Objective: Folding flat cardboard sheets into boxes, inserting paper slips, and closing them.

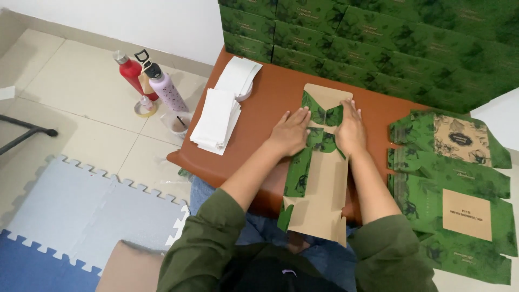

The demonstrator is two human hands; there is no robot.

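A flat box blank (pixel 319 178), kraft inside with green printed flaps, lies mid-bench (pixel 259 108), part folded: side flaps turned in, the near end flat. The left hand (pixel 290 131) and right hand (pixel 350 130) press it open-palmed, gripping nothing. Unfolded blanks (pixel 448 184) lie right, finished green boxes (pixel 378 38) stacked far, white sheets (pixel 219 116) left.

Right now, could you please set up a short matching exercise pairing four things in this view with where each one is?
Things:
1. flat carton blank
2. stack of white sheets
3. red bottle
4. wall of green boxes

Places:
A. on the tiled floor, left of the table
B. along the table's far edge
C. under both hands, left hand and right hand
D. on the table's left end

Pairs: 1-C, 2-D, 3-A, 4-B
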